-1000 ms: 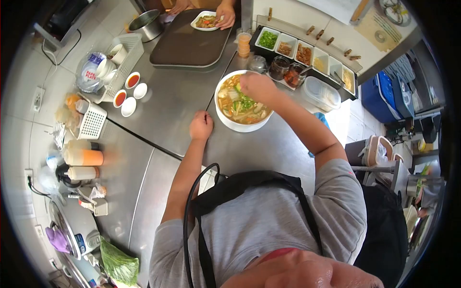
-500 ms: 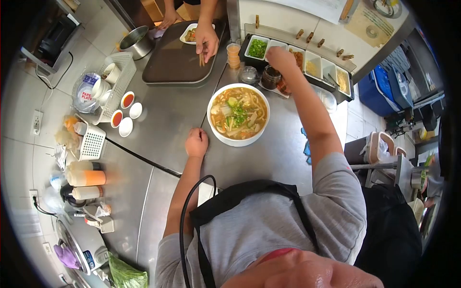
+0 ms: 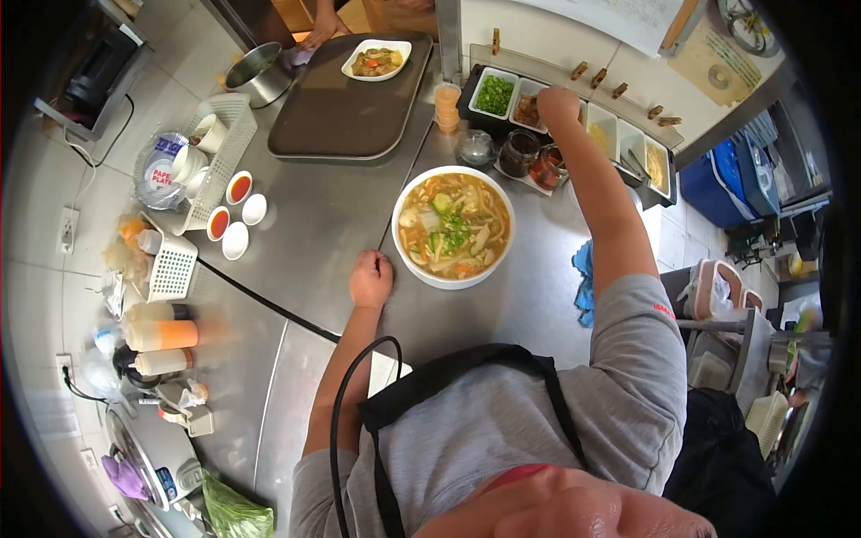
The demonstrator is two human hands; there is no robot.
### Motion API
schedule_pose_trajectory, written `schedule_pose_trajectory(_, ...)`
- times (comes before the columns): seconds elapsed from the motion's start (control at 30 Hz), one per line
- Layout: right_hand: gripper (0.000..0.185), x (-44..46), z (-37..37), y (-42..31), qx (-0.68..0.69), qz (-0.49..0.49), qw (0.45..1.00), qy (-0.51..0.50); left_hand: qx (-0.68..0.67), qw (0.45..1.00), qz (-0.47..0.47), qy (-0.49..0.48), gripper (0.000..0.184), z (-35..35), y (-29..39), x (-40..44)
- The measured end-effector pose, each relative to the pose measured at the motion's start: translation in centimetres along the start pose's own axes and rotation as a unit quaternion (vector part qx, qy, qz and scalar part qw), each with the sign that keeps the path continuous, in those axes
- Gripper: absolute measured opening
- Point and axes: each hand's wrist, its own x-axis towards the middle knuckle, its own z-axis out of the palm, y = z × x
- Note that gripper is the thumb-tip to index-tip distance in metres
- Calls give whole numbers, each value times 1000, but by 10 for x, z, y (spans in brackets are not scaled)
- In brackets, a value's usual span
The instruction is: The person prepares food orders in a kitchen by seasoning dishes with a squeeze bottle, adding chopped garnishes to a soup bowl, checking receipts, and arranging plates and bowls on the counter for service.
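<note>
My right hand [image 3: 559, 109] reaches over a black rack of topping containers, fingers pressed together and pointing down at a container of brown bits. The hand itself hides its fingertips and anything in them. Left of it are a container of brown topping [image 3: 527, 109] and one of chopped green onions [image 3: 493, 93]. My left hand [image 3: 371, 279] rests on the steel counter as a loose fist. Just right of that fist stands a large white bowl of noodle soup [image 3: 454, 227], with vegetables and green onions on top.
A brown tray [image 3: 332, 117] holds a small white dish of food [image 3: 376, 61]; a co-worker's hand [image 3: 323, 29] is beyond it. Sauce cups [image 3: 239, 186] sit by a white basket [image 3: 224, 148]. Glass jars [image 3: 519, 154] stand before the rack. A blue cloth [image 3: 583, 280] lies at right.
My right hand has moved rightward along the rack, uncovering the second container. The co-worker's nearer hand has drawn back from the tray. My left fist stays on the counter.
</note>
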Motion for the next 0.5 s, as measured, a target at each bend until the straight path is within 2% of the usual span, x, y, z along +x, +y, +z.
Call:
schedule_pose_trajectory(0.03, 21, -1, 2, 0, -34, -24, 999, 14, -1, 1000, 5, 0, 8, 1, -1, 0)
schedule_pose_trajectory(0.13, 19, -9, 5, -2, 4, -44, 999, -18, 2, 1000, 13, -2, 7, 0, -3, 0)
schedule_pose_trajectory(0.23, 20, -18, 8, 3, 58, -75, 995, -4, 6, 1000, 11, -5, 7, 0, -4, 1)
schedule_pose_trajectory(0.43, 19, 4, 42, 35, 42, -187, 981, -27, 6, 1000, 12, -10, 7, -2, -1, 1)
schedule_pose_trajectory(0.5, 18, 2, 43, 42, 65, -145, 987, -4, -5, 1000, 2, -12, 8, -4, 2, 1)
